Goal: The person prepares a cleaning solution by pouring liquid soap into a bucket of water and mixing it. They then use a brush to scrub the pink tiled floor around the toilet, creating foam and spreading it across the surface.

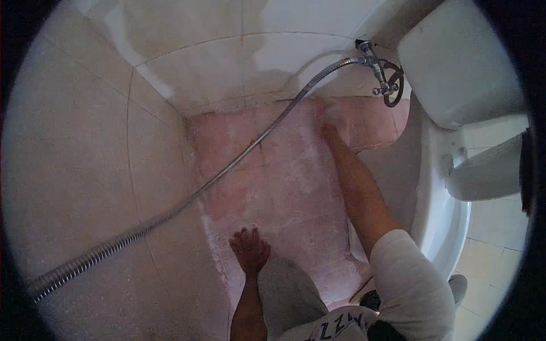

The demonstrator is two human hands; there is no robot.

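My left hand (249, 248) lies with its fingers spread on the pinkish tiled floor (296, 199), just ahead of my bent knee (289, 284). Stretched far forward, my right hand (325, 117) is low by the foot of the back wall. Its fingers are blurred, and I cannot make out whether it holds anything. Pale, cloudy patches and whitish streaks mark the floor around both hands.
A metal shower hose (250, 146) runs from the wall tap (378, 71) diagonally across the view to the lower left. The toilet tank (460, 62) and a raised toilet lid (489, 170) stand on the right, beyond a curved white ledge (435, 199). Tiled walls (85, 170) enclose the left and back.
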